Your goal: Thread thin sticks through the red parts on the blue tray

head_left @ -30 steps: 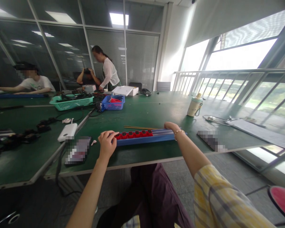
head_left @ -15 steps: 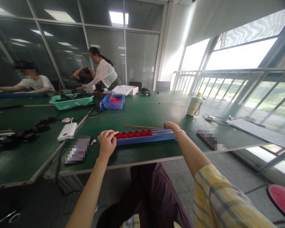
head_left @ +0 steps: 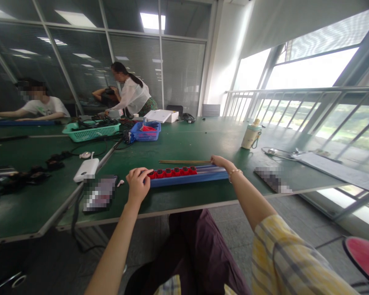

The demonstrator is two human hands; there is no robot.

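On the green table in front of me lies a long blue tray (head_left: 184, 180) with a row of several red blocks (head_left: 167, 173), each with a dark top, in its left part. My left hand (head_left: 138, 183) is closed around the tray's left end, its fingertips on the leftmost block. Behind the tray lie thin gold-coloured rods (head_left: 184, 161), close together. My right hand (head_left: 222, 162) reaches over the tray's right part, its fingertips pinched at the rods' right end. Its fingers partly hide the rod ends.
Left of the tray are a phone (head_left: 101, 192), an earbud (head_left: 120, 183) and a white power bank (head_left: 86, 170). Behind stand a green basket (head_left: 92, 133) and a blue basket (head_left: 146, 135). To the right are a bottle (head_left: 251, 135) and another phone (head_left: 272, 179). People work across the table.
My right hand has shifted slightly away from me, off the tray, to the rods' end. That end of the rods has swung a little away from the tray. My left hand stays put.
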